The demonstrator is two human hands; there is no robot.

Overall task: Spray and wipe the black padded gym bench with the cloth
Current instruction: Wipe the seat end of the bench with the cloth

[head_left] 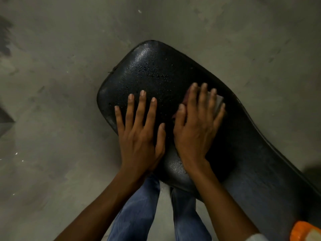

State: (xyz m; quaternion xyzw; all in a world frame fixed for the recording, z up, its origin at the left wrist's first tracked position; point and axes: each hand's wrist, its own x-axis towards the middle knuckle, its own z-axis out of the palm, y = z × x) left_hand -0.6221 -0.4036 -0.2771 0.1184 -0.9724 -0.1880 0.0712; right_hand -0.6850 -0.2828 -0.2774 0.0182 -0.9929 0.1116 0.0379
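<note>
The black padded bench (pixel 156 70) runs from the upper middle down to the lower right, its near end beaded with spray droplets. My left hand (pixel 139 133) lies flat on the pad with fingers spread and nothing in it. To its right, my right hand (pixel 196 126) presses flat on a small folded cloth (pixel 218 103), grey with a reddish edge showing by the thumb. Most of the cloth is hidden under the palm. An orange and white object (pixel 305 232), possibly the spray bottle, sits at the bottom right corner on the bench.
A grey concrete floor (pixel 60 84) surrounds the bench on the left and top. My legs in blue jeans (pixel 139 214) stand just below the bench's near edge. A dark shape (pixel 5 119) sits at the far left edge.
</note>
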